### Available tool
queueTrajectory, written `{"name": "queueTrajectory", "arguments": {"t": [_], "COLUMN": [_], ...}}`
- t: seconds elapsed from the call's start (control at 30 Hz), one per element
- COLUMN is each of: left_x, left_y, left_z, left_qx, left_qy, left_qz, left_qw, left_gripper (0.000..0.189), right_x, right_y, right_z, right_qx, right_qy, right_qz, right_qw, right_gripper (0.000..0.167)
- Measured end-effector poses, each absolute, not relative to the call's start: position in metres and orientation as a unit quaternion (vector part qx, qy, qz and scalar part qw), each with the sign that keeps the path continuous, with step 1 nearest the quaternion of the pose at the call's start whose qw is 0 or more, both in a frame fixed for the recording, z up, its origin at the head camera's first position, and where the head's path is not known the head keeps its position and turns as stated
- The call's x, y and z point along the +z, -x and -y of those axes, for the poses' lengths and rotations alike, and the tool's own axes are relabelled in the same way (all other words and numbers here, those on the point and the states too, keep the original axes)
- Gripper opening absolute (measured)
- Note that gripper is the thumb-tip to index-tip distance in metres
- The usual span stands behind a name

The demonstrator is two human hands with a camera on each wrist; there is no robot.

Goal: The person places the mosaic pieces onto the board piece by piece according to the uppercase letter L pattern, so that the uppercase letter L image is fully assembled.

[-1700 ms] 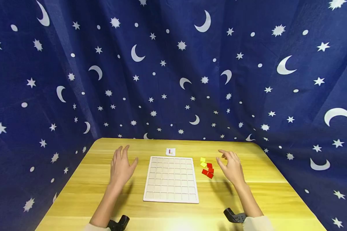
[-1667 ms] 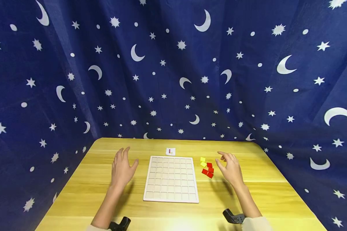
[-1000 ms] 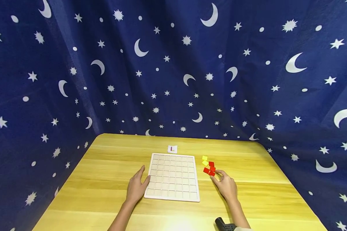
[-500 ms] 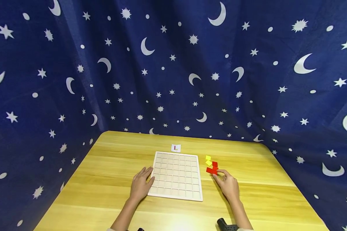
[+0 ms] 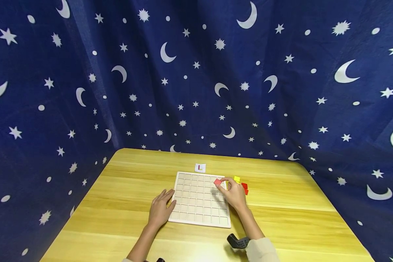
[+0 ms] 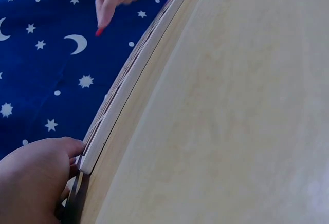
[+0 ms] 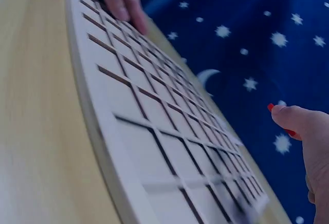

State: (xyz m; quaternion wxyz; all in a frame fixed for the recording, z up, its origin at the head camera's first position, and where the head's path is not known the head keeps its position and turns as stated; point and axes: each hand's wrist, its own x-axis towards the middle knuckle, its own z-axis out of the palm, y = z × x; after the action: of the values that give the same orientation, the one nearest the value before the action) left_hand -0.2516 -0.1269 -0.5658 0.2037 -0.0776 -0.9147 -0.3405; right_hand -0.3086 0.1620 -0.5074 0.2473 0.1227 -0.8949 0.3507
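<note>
A red square tile (image 5: 217,181) is pinched between the thumb and fingertips of my right hand (image 5: 234,194), raised over the right part of a pale gridded board (image 5: 199,223). Red bits of it also show at the fingertips in both wrist views. My left hand (image 5: 160,209) rests at the board's left edge, fingers extended, thumb touching the rim. In the left wrist view the thumb of the left hand (image 6: 38,175) lies against the board's corner. Red tiles (image 5: 244,186) and a yellow tile (image 5: 237,178) lie behind the right hand, which partly hides the pile.
A small printed grid card (image 5: 200,167) with coloured marks lies beyond the board. The wooden table (image 5: 118,218) ends at a dark blue curtain (image 5: 196,91) with moons and stars. A black device (image 5: 238,241) is worn on the right wrist.
My right hand went down to the red tiles, took one, and carried it left over the board. The left hand moved right and down to the board's left edge. The head view shifted slightly.
</note>
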Motion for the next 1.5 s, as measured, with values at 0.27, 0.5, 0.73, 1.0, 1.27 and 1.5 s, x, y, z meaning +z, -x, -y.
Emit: {"name": "queueTrajectory", "arguments": {"t": [0.27, 0.5, 0.73, 1.0, 1.27, 1.5], "left_x": [-0.564, -0.567, -0.568, -0.566, -0.566, -0.564], "left_y": [0.252, 0.253, 0.255, 0.254, 0.254, 0.252], "left_z": [0.124, 0.122, 0.12, 0.122, 0.124, 0.125], "left_qx": [-0.336, -0.333, -0.334, -0.339, -0.334, -0.337], "left_qy": [0.078, 0.078, 0.085, 0.081, 0.08, 0.078], "left_qz": [0.918, 0.918, 0.916, 0.915, 0.916, 0.915], "left_qw": [0.195, 0.199, 0.205, 0.203, 0.207, 0.207], "left_gripper": [0.041, 0.041, 0.041, 0.04, 0.04, 0.04], "right_x": [-0.519, -0.517, -0.515, -0.515, -0.515, -0.513], "right_y": [0.318, 0.324, 0.33, 0.332, 0.333, 0.331], "right_z": [-0.123, -0.1, -0.091, -0.087, -0.081, -0.079], "right_qx": [0.362, 0.376, 0.33, 0.303, 0.29, 0.311], "right_qy": [-0.187, -0.218, -0.187, -0.182, -0.16, -0.149], "right_qz": [0.895, 0.888, 0.913, 0.924, 0.934, 0.93], "right_qw": [0.181, 0.152, 0.149, 0.144, 0.135, 0.124], "right_gripper": [0.025, 0.027, 0.026, 0.029, 0.028, 0.03]}}
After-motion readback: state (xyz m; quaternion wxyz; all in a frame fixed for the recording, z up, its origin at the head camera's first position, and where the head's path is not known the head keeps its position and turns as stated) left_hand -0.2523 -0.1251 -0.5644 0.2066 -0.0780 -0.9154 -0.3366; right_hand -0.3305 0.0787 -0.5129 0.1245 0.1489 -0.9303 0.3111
